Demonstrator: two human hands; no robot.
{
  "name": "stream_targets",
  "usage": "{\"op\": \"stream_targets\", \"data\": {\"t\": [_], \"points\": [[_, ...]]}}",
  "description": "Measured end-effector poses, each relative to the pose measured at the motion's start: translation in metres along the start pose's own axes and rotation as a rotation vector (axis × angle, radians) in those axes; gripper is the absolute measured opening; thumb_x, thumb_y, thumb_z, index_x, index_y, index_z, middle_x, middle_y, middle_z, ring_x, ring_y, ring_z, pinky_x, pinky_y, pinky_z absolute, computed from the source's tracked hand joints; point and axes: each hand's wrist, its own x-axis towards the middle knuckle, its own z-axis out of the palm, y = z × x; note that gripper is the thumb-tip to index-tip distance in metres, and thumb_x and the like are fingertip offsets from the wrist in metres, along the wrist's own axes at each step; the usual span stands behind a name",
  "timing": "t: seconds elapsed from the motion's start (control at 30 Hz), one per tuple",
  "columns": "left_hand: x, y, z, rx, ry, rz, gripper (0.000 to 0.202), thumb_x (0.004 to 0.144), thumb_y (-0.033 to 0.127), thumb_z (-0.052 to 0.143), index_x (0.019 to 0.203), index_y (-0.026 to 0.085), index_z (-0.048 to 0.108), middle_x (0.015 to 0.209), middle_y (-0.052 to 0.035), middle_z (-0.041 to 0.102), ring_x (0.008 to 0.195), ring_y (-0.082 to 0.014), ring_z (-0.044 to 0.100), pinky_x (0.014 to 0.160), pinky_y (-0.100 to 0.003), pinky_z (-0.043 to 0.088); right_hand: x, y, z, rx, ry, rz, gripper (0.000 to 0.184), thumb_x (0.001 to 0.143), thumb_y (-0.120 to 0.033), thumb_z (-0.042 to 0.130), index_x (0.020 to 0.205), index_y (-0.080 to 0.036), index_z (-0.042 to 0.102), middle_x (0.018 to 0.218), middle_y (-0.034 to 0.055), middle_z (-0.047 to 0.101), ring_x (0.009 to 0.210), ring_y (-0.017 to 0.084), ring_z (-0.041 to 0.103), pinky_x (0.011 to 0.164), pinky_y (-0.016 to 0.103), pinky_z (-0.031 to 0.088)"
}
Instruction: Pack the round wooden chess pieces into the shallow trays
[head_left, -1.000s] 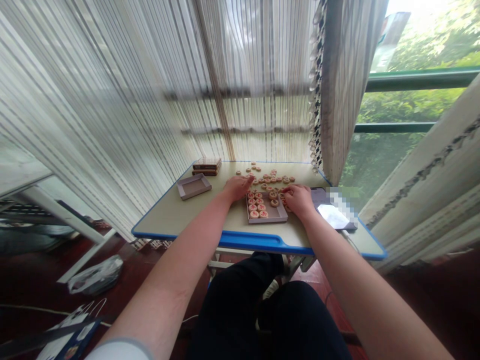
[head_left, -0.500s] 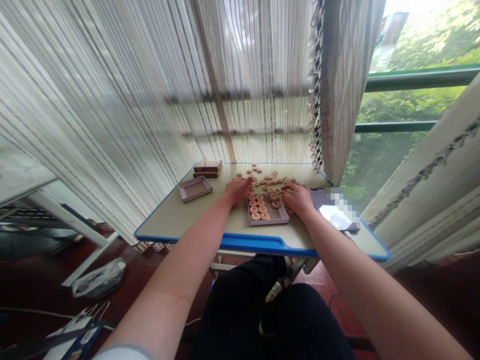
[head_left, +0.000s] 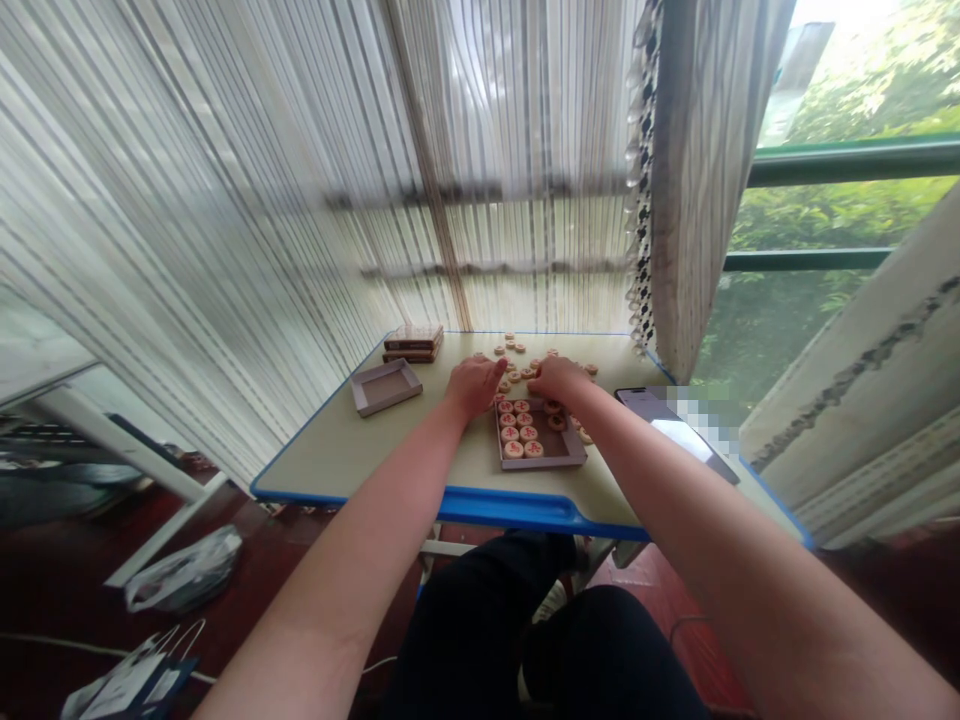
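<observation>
Taking the open box (head_left: 544, 463) on the counter (head_left: 322, 450) as the middle of the clock, the left hand (head_left: 475, 385) is at ten o'clock, just beside the box's far corner. Its fingers lie close together among the loose discs (head_left: 526, 374), with the thumb raised on the right; whether they hold a disc, I cannot tell. The right hand (head_left: 562, 380) is at about half past twelve, reaching over the far edge of the box. Its fingers are narrow, the tips coming down at a pale disc; whether they grip it is hidden by the hand.

In the box, red-marked discs (head_left: 529, 434) lie flat in two columns of four along the nine o'clock side. Two dark-marked discs (head_left: 556, 423) show near one o'clock, partly shaded by the right arm. The loose discs scatter from eleven to one o'clock beyond the box, and a few more lie at three o'clock just outside its wall, partly covered by the forearm.

A shallow tray (head_left: 386, 388) sits between nine and ten o'clock, with a stack of brown cases (head_left: 414, 343) at ten. The phone (head_left: 637, 400) lies at three o'clock, its screen partly bright. A striped curtain (head_left: 525, 150) hangs at twelve.
</observation>
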Motion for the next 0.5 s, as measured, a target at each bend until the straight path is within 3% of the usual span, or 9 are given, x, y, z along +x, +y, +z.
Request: {"op": "stream_targets", "data": {"t": [0.1,0.23,0.5], "points": [[0.0,0.0,0.0,0.002,0.011,-0.004,0.065,0.092,0.048,0.01,0.075,0.017,0.063,0.081,-0.0084,0.062,0.083,-0.0164,0.058,0.08,-0.032,0.043,-0.004,0.006,-0.003,0.047,0.048,-0.072,0.022,0.065,-0.028,0.062,0.084,-0.019,0.069,0.087,0.01,0.068,0.08,0.024,0.062,0.067,0.032,0.045],[0.0,0.0,0.0,-0.005,0.033,0.007,0.064,0.092,0.047,0.01,0.075,0.016,0.062,0.08,-0.0087,0.062,0.082,-0.016,0.057,0.08,-0.032,0.043,-0.03,0.023,-0.012,0.245,0.241,-0.085,0.035,0.068,-0.03,0.06,0.101,-0.019,0.064,0.09,0.0061,0.068,0.079,0.02,0.061,0.068,0.028,0.044],[-0.004,-0.001,0.0,-0.084,-0.011,0.009,0.07,0.091,0.048,0.004,0.088,0.017,0.066,0.09,-0.0094,0.065,0.093,-0.0172,0.057,0.086,-0.032,0.042,-0.115,0.047,-0.005,0.228,0.474,-0.42,0.014,0.074,-0.028,0.058,0.084,-0.021,0.065,0.085,0.0048,0.066,0.086,0.02,0.055,0.081,0.031,0.042]]}}
